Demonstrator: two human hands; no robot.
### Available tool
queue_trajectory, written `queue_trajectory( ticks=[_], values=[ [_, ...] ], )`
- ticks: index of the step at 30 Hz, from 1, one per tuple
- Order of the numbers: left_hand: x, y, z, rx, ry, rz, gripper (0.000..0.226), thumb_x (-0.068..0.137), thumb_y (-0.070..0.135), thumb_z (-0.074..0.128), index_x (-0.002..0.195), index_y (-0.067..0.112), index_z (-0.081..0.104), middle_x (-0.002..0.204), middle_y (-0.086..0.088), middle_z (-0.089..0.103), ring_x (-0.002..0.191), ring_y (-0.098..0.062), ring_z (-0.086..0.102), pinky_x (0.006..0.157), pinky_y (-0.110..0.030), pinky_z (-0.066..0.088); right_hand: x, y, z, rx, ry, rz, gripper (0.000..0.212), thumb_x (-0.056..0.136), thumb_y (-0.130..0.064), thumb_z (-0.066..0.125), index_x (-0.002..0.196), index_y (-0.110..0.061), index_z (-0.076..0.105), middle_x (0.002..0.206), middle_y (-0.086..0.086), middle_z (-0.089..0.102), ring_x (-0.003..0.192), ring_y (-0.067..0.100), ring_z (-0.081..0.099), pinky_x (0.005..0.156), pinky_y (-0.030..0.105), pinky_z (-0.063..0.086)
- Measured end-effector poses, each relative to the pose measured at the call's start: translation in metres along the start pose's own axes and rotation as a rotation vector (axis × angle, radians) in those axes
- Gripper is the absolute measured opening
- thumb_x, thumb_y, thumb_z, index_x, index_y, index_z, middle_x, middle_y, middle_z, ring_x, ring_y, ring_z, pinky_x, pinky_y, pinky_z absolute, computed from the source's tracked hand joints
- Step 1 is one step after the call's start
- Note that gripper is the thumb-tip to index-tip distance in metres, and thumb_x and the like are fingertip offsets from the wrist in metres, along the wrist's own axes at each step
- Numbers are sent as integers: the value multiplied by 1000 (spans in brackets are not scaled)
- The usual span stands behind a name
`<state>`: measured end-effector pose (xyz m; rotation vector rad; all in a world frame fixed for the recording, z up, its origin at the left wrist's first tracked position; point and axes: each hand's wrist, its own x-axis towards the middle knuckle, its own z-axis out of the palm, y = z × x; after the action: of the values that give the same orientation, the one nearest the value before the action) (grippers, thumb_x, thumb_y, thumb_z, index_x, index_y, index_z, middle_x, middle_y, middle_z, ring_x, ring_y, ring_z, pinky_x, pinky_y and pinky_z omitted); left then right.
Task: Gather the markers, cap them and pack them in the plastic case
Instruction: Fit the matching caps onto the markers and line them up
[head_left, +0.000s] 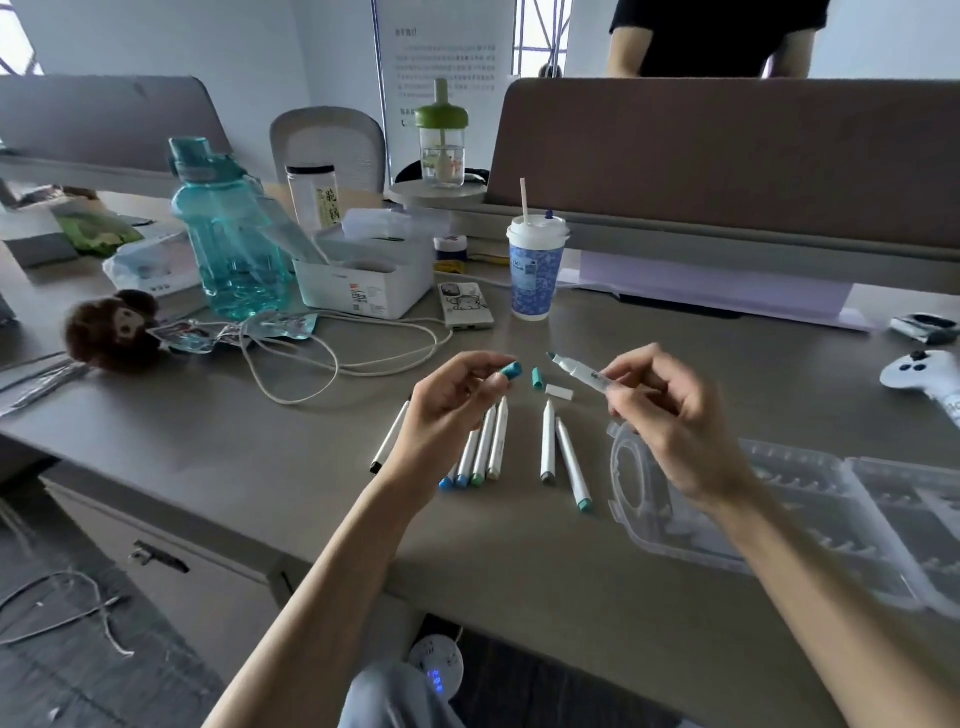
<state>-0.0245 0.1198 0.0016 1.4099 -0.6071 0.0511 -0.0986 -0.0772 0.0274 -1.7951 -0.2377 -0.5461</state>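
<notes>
My left hand (457, 400) pinches a teal cap (510, 370) between thumb and fingertips, above the desk. My right hand (670, 415) grips an uncapped white marker (576, 370), its teal tip pointing left toward the cap with a small gap between them. A second teal cap (537, 378) and a white cap (559, 392) lie on the desk between my hands. Several white markers (491, 441) lie side by side below my left hand, two more markers (558, 449) to their right, and one black-ended marker (389, 439) at the left. The clear plastic case (810, 514) lies open at the right.
A blue paper cup with straw (535, 270), a power bank (466, 305) with white cable (332, 358), a white storage box (363, 275), a teal water bottle (228, 234) and a brown plush toy (111, 332) stand behind the markers. A white game controller (922, 371) lies far right. A person stands behind the divider.
</notes>
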Motion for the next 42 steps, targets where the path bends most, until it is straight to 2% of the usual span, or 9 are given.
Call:
queue_trajectory(
  ticks=[2,5,12,15,21,25,29,37,42],
  values=[
    [-1,1,2,6,-3,8,16,91,13,59,98,25,66,78,17,64,68,1,47,60,-15,36,-2,2,-1,-63,-24,-44,7,88,-5,65,85,-11,64,56,-13,49,49,7,37,46,16,30],
    [-1,1,1,-1,0,7,16,91,13,59,98,26,66,79,17,65,69,1,47,61,-16,37,-2,4,-2,-148,-58,-96,6,83,-13,67,87,-16,68,60,-6,54,53,9,43,48,18,35],
    [-1,-4,-1,84,-69,-28,21,95,19,54,110,30,66,87,15,66,68,1,45,61,-18,36,-1,6,-3,-145,-49,-110,10,82,-17,68,87,-25,70,67,6,60,57,25,51,50,26,41],
    [0,-7,-1,111,-39,-51,20,94,20,48,105,24,64,86,14,67,70,-6,43,59,-21,36,0,6,-3,-133,-40,-104,10,82,-17,68,86,-26,70,68,8,60,60,28,51,52,28,42],
    [-1,-6,-1,58,-36,-70,17,103,10,40,109,-3,50,106,3,72,82,-9,56,62,-25,43,0,5,-4,-103,-66,-63,13,85,-10,69,88,-22,71,68,2,61,59,13,51,53,21,41],
    [1,-3,-3,-177,-82,-118,10,103,14,39,109,7,42,122,-3,67,94,-18,58,67,-25,44,-1,2,-3,-92,-63,-47,14,86,-3,71,88,-17,74,66,0,63,57,9,52,52,18,39],
    [2,-2,-5,-269,-120,-143,4,101,14,40,102,11,43,127,-3,64,94,-16,58,68,-23,43,-2,0,-1,-92,-71,-31,14,85,-2,72,89,-15,75,69,-4,68,60,6,57,55,17,43],
    [-1,-2,-3,-253,-175,-139,5,101,13,43,98,17,44,129,-9,62,91,-16,56,71,-30,37,-3,0,2,-100,-88,-16,14,85,-3,72,92,-14,76,70,-6,69,59,4,57,54,15,41],
    [-3,-1,-1,-147,-199,-94,6,96,18,48,98,14,44,128,-8,63,91,-16,54,68,-25,41,-3,-1,2,-110,-73,4,13,86,-7,73,91,-19,77,71,-5,71,60,7,58,54,18,42]
  ],
)
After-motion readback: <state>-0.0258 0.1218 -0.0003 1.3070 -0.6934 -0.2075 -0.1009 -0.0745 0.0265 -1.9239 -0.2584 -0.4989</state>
